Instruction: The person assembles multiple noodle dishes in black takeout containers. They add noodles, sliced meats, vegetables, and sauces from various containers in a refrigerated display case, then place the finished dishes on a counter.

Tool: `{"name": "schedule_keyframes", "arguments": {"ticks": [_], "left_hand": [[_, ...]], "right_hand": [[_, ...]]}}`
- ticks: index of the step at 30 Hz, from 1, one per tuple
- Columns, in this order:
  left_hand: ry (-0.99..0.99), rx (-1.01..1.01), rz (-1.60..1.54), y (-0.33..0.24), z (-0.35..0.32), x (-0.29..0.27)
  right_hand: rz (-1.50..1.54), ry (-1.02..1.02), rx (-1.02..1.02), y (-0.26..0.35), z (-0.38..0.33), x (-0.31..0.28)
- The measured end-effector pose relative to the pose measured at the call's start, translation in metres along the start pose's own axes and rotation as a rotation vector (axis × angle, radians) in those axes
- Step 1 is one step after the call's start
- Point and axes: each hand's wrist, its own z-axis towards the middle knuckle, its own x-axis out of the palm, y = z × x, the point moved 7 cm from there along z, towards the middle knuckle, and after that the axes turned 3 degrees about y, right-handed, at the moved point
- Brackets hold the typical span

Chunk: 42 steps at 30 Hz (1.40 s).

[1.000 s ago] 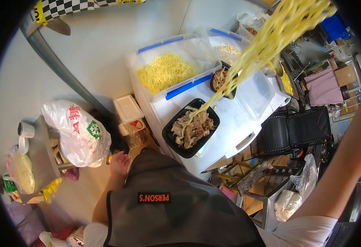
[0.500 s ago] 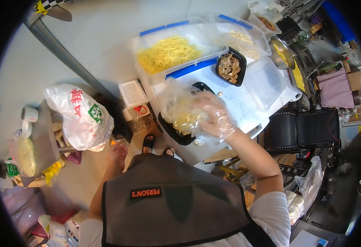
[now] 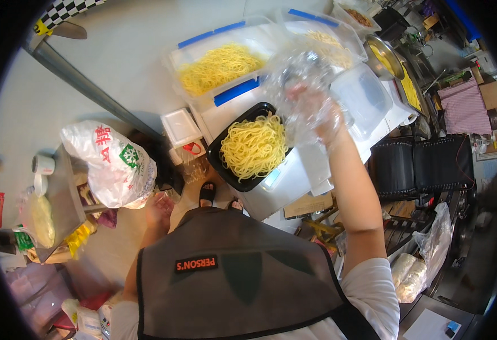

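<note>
Yellow noodles (image 3: 253,146) fill a black tray (image 3: 214,165) at the near edge of the white table. My right hand (image 3: 326,116), under clear plastic film, is closed on a clear plastic bag (image 3: 285,85). The bag is held up to the right of the tray and looks emptied. Behind it, a second dark container is mostly hidden. Low beside my body, my left hand (image 3: 160,209) hangs with loosely parted fingers, holding nothing I can see. It is nearest to a stuffed white plastic bag (image 3: 109,167).
A clear bin of yellow noodles (image 3: 220,68) with blue clips stands at the far side, beside another bin of pale strips (image 3: 330,48). To the right are a steel bowl (image 3: 385,56) and a black padded seat (image 3: 421,164). A steel side table (image 3: 64,198) is at left.
My right hand has moved up and right from the near tray, carrying the plastic bag. Noodles now lie uncovered in the tray. The bag now blocks the meat container. My left hand has barely moved.
</note>
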Motion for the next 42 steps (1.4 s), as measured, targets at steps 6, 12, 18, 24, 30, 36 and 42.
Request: {"name": "schedule_keyframes", "arguments": {"ticks": [6, 12, 18, 24, 30, 36, 42], "left_hand": [[0.026, -0.004, -0.015, -0.006, -0.003, 0.007], [0.061, -0.006, -0.022, -0.01, -0.012, 0.016], [0.124, -0.001, 0.013, -0.014, -0.016, 0.028], [0.367, -0.112, 0.108, -0.009, -0.035, 0.083], [0.59, -0.117, 0.14, -0.005, -0.063, 0.162], [0.538, -0.152, 0.136, 0.003, -0.047, 0.151], [0.465, -0.16, 0.096, -0.001, -0.039, 0.14]], "right_hand": [[0.12, -0.083, -0.219, 0.077, -0.016, -0.003], [-0.207, -0.182, -0.43, 0.119, -0.047, 0.014], [-0.606, -0.426, -0.574, 0.118, -0.057, -0.013], [-1.538, -0.092, -0.887, 0.083, -0.079, 0.061], [-1.542, 0.345, -0.813, -0.003, -0.069, 0.09], [-1.252, 0.314, -0.82, 0.004, -0.049, 0.084], [-0.379, 0.036, -0.215, 0.066, -0.045, 0.051]]}}
